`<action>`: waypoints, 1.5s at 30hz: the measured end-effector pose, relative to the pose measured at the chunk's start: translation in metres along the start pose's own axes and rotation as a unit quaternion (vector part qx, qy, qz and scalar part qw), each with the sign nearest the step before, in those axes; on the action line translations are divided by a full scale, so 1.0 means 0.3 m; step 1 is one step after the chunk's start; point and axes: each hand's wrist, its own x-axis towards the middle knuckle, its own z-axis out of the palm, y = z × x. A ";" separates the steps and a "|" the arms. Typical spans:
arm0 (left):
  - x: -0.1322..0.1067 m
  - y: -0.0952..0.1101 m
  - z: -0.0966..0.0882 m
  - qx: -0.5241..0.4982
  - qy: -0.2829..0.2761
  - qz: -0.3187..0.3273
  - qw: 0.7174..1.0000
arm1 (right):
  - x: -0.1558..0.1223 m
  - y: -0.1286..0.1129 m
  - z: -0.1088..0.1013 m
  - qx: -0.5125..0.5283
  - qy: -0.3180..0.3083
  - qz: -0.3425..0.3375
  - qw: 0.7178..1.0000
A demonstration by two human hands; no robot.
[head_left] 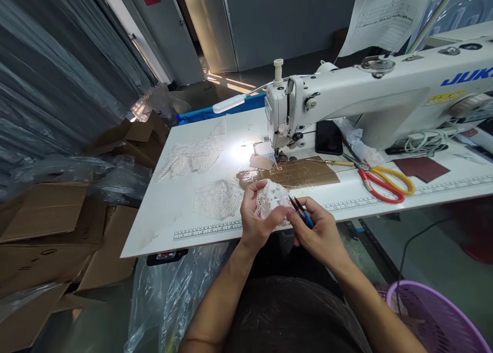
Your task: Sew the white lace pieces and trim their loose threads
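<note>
My left hand (257, 220) is closed on a piece of white lace fabric (270, 196), held up just over the table's front edge. In my right hand (318, 232) sits a pair of small blue thread snips (304, 214), blades pointing up and left beside the lace. The right fingertips meet the lower edge of the lace next to my left thumb. Two more white lace pieces lie on the table, one (218, 199) close to my left hand and a longer one (192, 155) farther back. The sewing machine's needle area (276, 155) is just beyond my hands.
The white sewing machine (346, 91) fills the right of the table (154, 224). Brown sheet material (304, 174), a phone (328, 137), red and yellow handled scissors (385, 183) and a maroon piece (422, 168) lie there. Cardboard boxes (46, 235) stand left; a purple basket (435, 301) stands lower right.
</note>
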 end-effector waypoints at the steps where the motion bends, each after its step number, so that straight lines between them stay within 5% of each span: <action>1: 0.008 0.005 0.006 0.046 0.016 -0.004 0.999 | 0.001 0.004 0.007 -0.005 0.001 0.000 1.000; 7: 0.042 -0.002 -0.015 0.133 0.038 0.048 0.989 | 0.024 0.027 0.012 0.016 0.012 0.020 1.000; 13: 0.039 0.001 -0.028 0.124 -0.029 -0.009 0.992 | 0.028 0.050 0.012 -0.002 0.019 -0.003 1.000; 20: 0.046 0.026 -0.019 0.106 -0.020 -0.052 0.993 | -0.006 0.083 -0.014 -0.010 0.026 -0.030 0.999; 27: 0.055 0.019 -0.019 0.087 -0.002 -0.057 0.995 | -0.016 0.106 0.002 0.010 0.017 0.019 1.000; 45: 0.048 0.023 -0.013 0.136 -0.015 -0.029 0.990 | 0.004 0.116 -0.001 -0.004 0.017 0.014 1.000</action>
